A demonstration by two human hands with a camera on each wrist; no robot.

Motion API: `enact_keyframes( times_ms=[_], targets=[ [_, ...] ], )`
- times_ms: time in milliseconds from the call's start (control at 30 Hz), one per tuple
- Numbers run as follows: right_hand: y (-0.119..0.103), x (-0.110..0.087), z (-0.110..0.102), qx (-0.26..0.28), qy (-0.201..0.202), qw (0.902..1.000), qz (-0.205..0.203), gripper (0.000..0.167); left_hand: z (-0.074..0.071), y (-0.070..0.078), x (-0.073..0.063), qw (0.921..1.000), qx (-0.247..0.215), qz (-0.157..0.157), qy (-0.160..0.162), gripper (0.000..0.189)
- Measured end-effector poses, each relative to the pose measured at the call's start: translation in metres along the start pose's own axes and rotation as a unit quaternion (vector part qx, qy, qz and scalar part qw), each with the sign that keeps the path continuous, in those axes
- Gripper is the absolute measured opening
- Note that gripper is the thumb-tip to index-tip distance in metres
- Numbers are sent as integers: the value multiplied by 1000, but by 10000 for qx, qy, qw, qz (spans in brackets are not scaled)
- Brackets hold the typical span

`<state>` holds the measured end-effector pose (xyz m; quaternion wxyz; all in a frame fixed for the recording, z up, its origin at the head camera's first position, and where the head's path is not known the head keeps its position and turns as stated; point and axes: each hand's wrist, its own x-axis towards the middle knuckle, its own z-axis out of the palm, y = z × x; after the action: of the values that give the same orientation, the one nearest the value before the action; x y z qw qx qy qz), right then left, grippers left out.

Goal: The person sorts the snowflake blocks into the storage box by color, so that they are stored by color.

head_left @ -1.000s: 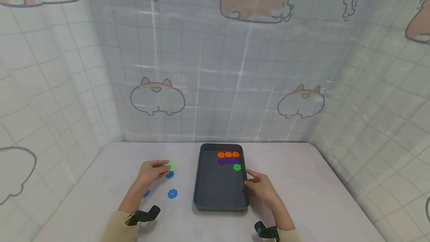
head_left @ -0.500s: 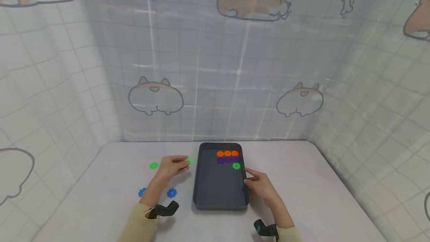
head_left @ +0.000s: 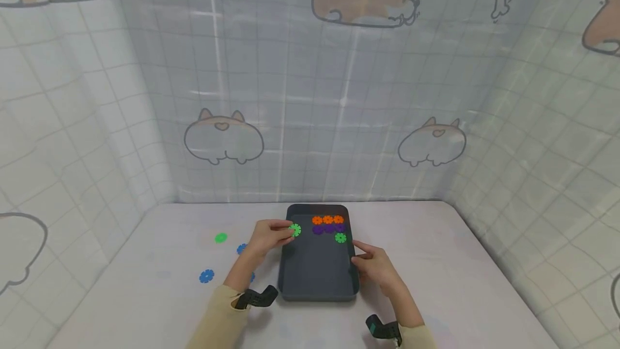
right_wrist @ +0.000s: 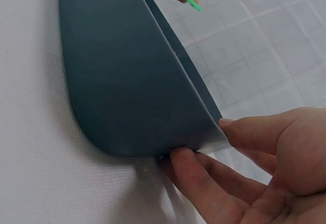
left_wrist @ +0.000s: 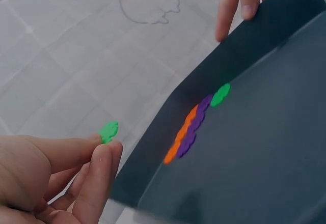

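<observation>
My left hand (head_left: 266, 238) pinches a green flower-shaped plastic disc (head_left: 296, 230) between thumb and fingers, above the left wall of a dark grey tray (head_left: 315, 276). In the left wrist view the held disc (left_wrist: 109, 132) stands edge-up at the fingertips, clear of the tray. My right hand (head_left: 382, 272) holds the tray's right side, its digits at the rim and the lower edge of the wall (right_wrist: 122, 81). Inside, toward the far right, lie a row of three orange discs (head_left: 328, 220), a row of purple discs (head_left: 329, 229) and one green disc (head_left: 340, 238).
Left of the tray on the white table (head_left: 436, 279) lie another green disc (head_left: 220, 237) and blue discs (head_left: 206, 276), one partly behind the left forearm. Curtain-like walls (head_left: 310, 171) with cartoon dogs enclose the table at the back and sides.
My left hand has carried the green disc rightward from beside the blue discs to over the tray's left edge. The right hand has stayed on the tray.
</observation>
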<state>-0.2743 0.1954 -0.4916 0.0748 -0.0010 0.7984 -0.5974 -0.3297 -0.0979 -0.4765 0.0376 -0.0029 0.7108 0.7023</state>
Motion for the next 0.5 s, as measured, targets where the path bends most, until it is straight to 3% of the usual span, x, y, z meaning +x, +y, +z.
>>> enact_keyframes(
  times_ms=[333, 500],
  targets=[
    [-4, -3, 0, -40, 7, 10000, 24, 51, 29, 11, 1, 9998, 111, 61, -177, 27],
    [-3, -2, 0, -82, 21, 10000, 43, 51, 38, 10, 5, 9992, 126, 110, -373, 30]
  ],
)
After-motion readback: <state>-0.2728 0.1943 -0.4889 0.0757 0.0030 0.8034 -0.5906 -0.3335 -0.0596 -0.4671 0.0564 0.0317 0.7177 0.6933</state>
